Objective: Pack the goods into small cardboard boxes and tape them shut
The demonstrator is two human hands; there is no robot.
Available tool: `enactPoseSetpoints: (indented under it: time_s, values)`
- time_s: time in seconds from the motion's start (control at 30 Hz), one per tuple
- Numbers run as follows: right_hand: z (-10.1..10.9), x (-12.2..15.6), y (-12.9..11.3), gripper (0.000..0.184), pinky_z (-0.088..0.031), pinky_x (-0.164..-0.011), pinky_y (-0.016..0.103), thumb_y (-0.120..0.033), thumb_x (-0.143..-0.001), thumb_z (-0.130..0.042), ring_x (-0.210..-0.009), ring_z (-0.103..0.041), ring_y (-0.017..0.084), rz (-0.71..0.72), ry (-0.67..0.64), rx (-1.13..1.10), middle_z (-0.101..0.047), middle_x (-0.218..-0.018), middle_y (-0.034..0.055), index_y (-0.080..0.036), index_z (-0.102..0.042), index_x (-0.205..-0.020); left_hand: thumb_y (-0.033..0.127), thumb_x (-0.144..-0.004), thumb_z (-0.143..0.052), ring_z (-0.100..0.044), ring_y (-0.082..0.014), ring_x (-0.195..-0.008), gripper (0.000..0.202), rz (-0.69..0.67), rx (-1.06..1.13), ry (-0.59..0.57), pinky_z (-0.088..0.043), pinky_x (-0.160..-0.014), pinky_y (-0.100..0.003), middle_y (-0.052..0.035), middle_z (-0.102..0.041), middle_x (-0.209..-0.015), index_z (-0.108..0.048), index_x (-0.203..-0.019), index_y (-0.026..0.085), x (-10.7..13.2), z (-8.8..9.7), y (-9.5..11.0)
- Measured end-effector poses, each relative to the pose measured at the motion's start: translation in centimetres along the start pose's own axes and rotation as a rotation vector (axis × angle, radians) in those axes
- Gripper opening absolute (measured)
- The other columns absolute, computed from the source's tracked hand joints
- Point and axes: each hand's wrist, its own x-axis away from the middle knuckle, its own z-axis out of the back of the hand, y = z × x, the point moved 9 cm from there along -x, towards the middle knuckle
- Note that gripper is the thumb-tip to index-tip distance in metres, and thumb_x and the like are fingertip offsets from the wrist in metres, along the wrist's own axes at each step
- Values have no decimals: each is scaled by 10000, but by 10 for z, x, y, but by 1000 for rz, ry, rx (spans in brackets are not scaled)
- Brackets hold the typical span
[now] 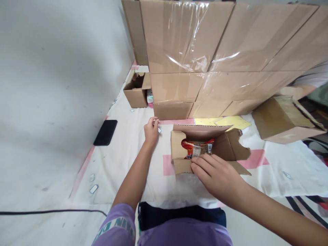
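Observation:
An open cardboard box (178,145) lies in front of me on the white cloth, its flaps folded out. Inside it is a red and clear snack packet (196,150) with a barcode at its right end. My right hand (217,174) reaches over the near flap, fingers bent together onto the packet's near edge; the fingertips are partly hidden. To the left of the box, my left hand (151,132) rests by the cloth with fingers loosely curled and a gap at the thumb. I see nothing held in it.
Cartons wrapped in clear film (179,44) form a wall behind. A small open box (137,97) and a pink-and-white pack (150,98) stand at back left, a black phone (105,132) at left. Another open box (282,119) sits at right, near another person's arm (307,89).

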Motion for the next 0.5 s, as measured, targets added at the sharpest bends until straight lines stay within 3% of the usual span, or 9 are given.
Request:
enactPoseSetpoints:
  time_s: [0.1, 0.23, 0.37, 0.5]
  values:
    - [0, 0, 1, 248, -431, -701, 375, -14, -934, -481, -855, -606, 248, -4, 40, -13, -718, -993, 111, -111, -702, -990, 118, -829, -516, -618, -167, -849, 222, -53, 46, -15, -446, -788, -267, -37, -697, -940, -686, -947, 199, 0, -3, 4]
    - [0, 2, 3, 244, -431, -713, 377, -30, -961, -469, -879, -609, 254, -13, 56, -32, -715, -990, 109, -108, -697, -996, 52, -683, -436, -517, -138, -664, 168, -62, 113, 15, -399, -671, -245, 6, -528, -636, -505, -618, 190, 0, 4, 4]
    - [5, 6, 5, 230, -440, -719, 379, -56, -983, -465, -893, -614, 254, -37, 85, -101, -717, -998, 109, -111, -688, -997, 108, -745, -433, -475, -118, -590, 126, -77, 195, 49, -386, -595, -231, 17, -511, -646, -526, -723, 191, -3, 10, 10]
    - [14, 16, 8, 211, -467, -799, 399, -73, -996, -483, -957, -625, 262, -94, 122, -177, -724, -1040, 104, -120, -679, -1060, 230, -875, -522, -509, -123, -615, 86, -208, 223, -20, -424, -621, -247, 16, -548, -679, -589, -841, 188, 4, 9, 45]
